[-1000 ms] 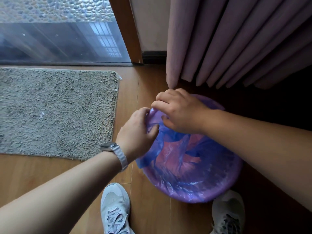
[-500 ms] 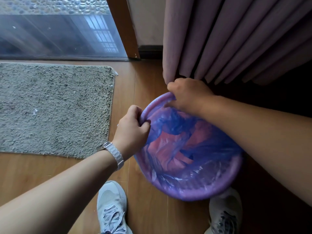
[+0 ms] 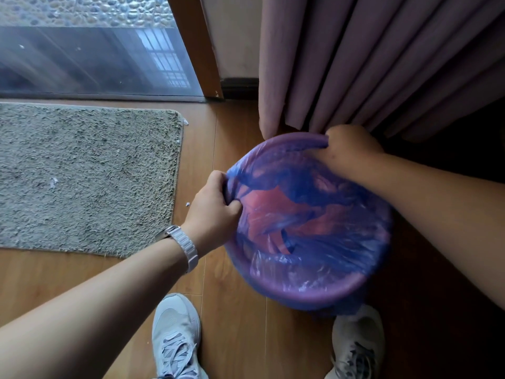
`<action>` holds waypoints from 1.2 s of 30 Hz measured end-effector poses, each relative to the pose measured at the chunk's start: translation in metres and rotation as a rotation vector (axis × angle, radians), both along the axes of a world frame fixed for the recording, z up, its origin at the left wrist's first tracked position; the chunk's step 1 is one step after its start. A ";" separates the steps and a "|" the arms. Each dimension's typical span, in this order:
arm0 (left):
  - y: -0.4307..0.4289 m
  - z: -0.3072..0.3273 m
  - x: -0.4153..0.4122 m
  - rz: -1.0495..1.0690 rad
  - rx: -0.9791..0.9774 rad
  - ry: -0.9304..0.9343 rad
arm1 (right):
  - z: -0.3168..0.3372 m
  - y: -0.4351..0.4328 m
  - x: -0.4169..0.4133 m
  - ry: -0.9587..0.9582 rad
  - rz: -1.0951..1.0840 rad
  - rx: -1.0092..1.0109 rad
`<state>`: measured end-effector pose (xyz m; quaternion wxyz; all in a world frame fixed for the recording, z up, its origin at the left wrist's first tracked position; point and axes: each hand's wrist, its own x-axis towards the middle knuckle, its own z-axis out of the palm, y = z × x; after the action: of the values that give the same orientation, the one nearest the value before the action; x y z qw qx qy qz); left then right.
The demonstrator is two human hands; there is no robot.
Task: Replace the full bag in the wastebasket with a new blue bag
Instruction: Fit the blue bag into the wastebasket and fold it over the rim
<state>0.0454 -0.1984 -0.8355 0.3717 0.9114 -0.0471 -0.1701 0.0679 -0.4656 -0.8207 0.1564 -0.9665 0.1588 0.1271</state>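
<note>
A round pink wastebasket stands on the wooden floor in front of my feet. A thin blue bag lines it, draped over the near and left rim, with pink showing through in the middle. My left hand, with a watch on the wrist, is closed on the bag's edge at the left rim. My right hand grips the bag's edge at the far rim, right below the curtain. The bag's bottom is hidden in crumpled folds.
A grey shaggy mat lies to the left on the floor. A mauve curtain hangs just behind the basket. A glass door and its wooden frame are at the back. My two shoes flank the basket's near side.
My hands have spread apart along the rim. The right hand went from the left side round to the far rim, and the left slid down the left rim, stretching the blue bag over the edge.
</note>
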 end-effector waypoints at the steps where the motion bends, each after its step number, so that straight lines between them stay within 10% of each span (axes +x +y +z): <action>1: 0.000 0.000 -0.001 -0.003 -0.010 0.022 | 0.000 -0.005 -0.002 -0.006 -0.043 0.017; 8: 0.002 0.002 0.002 -0.013 -0.116 0.075 | 0.010 -0.004 -0.012 -0.135 0.037 0.030; 17: 0.003 0.011 0.008 -0.068 -0.329 0.102 | 0.039 0.087 -0.013 -0.158 0.930 -0.036; 36: 0.024 0.014 0.031 0.027 -0.081 -0.015 | -0.002 0.028 -0.020 -0.066 0.032 0.275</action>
<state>0.0761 -0.1745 -0.8217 0.4101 0.8975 -0.0444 -0.1560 0.0474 -0.4373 -0.8222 0.2906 -0.9420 0.1192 0.1184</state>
